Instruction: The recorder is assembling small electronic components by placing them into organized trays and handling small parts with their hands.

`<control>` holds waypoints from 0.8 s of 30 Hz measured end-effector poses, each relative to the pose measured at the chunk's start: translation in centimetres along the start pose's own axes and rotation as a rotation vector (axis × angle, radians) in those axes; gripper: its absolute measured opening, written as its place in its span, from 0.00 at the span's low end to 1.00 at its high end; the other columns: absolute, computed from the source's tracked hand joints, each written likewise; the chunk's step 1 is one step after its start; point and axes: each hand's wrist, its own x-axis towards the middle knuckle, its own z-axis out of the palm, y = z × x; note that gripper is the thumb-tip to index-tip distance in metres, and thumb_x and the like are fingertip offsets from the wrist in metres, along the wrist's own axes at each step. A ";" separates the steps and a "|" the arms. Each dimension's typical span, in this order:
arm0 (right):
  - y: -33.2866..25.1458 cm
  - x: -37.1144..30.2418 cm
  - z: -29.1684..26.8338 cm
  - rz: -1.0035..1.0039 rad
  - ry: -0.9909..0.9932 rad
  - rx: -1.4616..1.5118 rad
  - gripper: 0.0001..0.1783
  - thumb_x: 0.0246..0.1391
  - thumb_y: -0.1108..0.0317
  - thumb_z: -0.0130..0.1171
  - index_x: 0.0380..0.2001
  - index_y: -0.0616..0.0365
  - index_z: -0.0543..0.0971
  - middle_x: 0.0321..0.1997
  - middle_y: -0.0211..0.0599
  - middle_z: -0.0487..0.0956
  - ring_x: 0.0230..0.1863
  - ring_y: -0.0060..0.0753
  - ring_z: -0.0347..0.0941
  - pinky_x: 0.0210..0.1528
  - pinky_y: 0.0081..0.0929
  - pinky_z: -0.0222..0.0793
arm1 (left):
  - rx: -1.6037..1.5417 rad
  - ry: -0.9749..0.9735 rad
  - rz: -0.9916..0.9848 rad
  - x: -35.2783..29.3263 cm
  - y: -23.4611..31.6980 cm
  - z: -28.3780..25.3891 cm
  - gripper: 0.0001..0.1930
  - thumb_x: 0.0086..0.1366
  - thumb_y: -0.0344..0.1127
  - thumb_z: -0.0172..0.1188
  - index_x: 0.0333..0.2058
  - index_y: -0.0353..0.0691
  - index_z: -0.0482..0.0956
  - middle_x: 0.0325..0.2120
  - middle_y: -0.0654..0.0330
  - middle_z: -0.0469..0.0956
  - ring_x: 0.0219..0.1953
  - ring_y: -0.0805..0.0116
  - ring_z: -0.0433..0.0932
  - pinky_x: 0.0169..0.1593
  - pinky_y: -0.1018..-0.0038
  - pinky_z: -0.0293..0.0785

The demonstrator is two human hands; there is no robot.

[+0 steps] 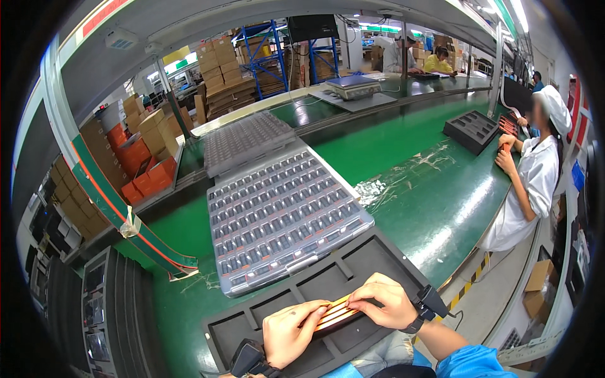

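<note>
My left hand and my right hand pinch opposite ends of a small stack of flat orange, black and white strips. Their exact kind I cannot make out. The strips are held level above a black foam tray with rectangular compartments, close to my body. Just beyond the foam lies a clear plastic tray whose rows of pockets hold small dark pieces with some orange showing. Both wrists wear black bands with a dark box-shaped device.
Another pocketed tray sits behind the clear one. Dark foam trays are stacked at the left, near a green post. On the right, a co-worker handles orange strips beside a foam box. A scale stands farther back.
</note>
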 end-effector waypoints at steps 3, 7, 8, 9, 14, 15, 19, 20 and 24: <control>-0.1 -0.1 -0.5 -0.043 -0.062 -0.104 0.09 0.47 0.73 0.70 0.34 0.54 0.83 0.33 0.27 0.83 0.32 0.32 0.76 0.37 0.28 0.73 | 0.014 -0.029 -0.030 -0.1 0.2 -0.2 0.06 0.65 0.34 0.63 0.39 0.44 0.86 0.33 0.59 0.86 0.32 0.63 0.85 0.36 0.74 0.80; -0.2 -0.2 -1.1 -0.131 -0.153 -0.278 0.08 0.46 0.68 0.71 0.33 0.48 0.84 0.37 0.22 0.84 0.35 0.29 0.76 0.39 0.26 0.71 | 0.004 -0.011 -0.014 -0.3 -0.2 0.0 0.06 0.65 0.34 0.63 0.39 0.43 0.86 0.33 0.59 0.86 0.32 0.63 0.85 0.36 0.73 0.80; -0.1 -0.4 -1.1 -0.163 -0.150 -0.298 0.09 0.46 0.65 0.72 0.33 0.47 0.84 0.41 0.21 0.84 0.37 0.28 0.76 0.40 0.26 0.70 | -0.010 0.002 -0.003 -0.3 -0.2 0.1 0.06 0.65 0.34 0.64 0.39 0.43 0.86 0.33 0.59 0.86 0.32 0.63 0.86 0.36 0.73 0.80; -0.2 -0.4 -1.2 -0.161 -0.152 -0.297 0.09 0.46 0.65 0.72 0.33 0.47 0.84 0.41 0.21 0.84 0.37 0.28 0.76 0.40 0.26 0.70 | -0.011 0.001 -0.006 -0.3 -0.2 0.1 0.06 0.65 0.34 0.64 0.39 0.43 0.86 0.33 0.59 0.86 0.32 0.63 0.86 0.36 0.73 0.80; -0.8 -0.6 -1.3 -0.138 -0.177 -0.407 0.12 0.45 0.58 0.73 0.34 0.46 0.84 0.54 0.21 0.80 0.46 0.31 0.75 0.45 0.29 0.70 | 0.003 0.018 -0.015 -0.4 -1.6 0.9 0.06 0.65 0.34 0.64 0.39 0.43 0.86 0.33 0.59 0.86 0.31 0.63 0.86 0.35 0.74 0.80; -0.9 -0.7 -1.3 -0.140 -0.179 -0.408 0.12 0.45 0.58 0.73 0.34 0.46 0.84 0.54 0.21 0.80 0.46 0.31 0.75 0.45 0.29 0.70 | 0.004 0.014 -0.017 -0.5 -1.7 0.9 0.07 0.65 0.34 0.64 0.39 0.43 0.86 0.33 0.59 0.86 0.31 0.62 0.85 0.34 0.74 0.80; -1.4 -0.2 -1.4 -0.096 -0.182 -0.412 0.12 0.47 0.58 0.72 0.34 0.47 0.84 0.52 0.24 0.81 0.47 0.35 0.76 0.46 0.31 0.71 | 0.011 0.009 -0.023 -0.5 -1.9 0.9 0.07 0.65 0.34 0.64 0.39 0.43 0.86 0.33 0.59 0.86 0.31 0.63 0.85 0.34 0.74 0.80; -1.4 0.0 -1.3 -0.089 -0.165 -0.410 0.12 0.47 0.59 0.72 0.34 0.48 0.84 0.52 0.26 0.81 0.47 0.37 0.76 0.47 0.31 0.71 | 0.012 0.012 -0.009 -0.6 -1.8 0.9 0.07 0.65 0.34 0.64 0.39 0.44 0.86 0.33 0.59 0.86 0.31 0.63 0.85 0.35 0.74 0.80; -1.9 1.3 0.5 -0.031 -0.028 -0.297 0.10 0.49 0.62 0.71 0.34 0.51 0.83 0.50 0.31 0.81 0.47 0.39 0.75 0.48 0.33 0.72 | 0.030 0.020 0.033 -0.3 -0.4 0.0 0.06 0.64 0.34 0.64 0.39 0.44 0.86 0.32 0.60 0.85 0.31 0.63 0.85 0.35 0.74 0.79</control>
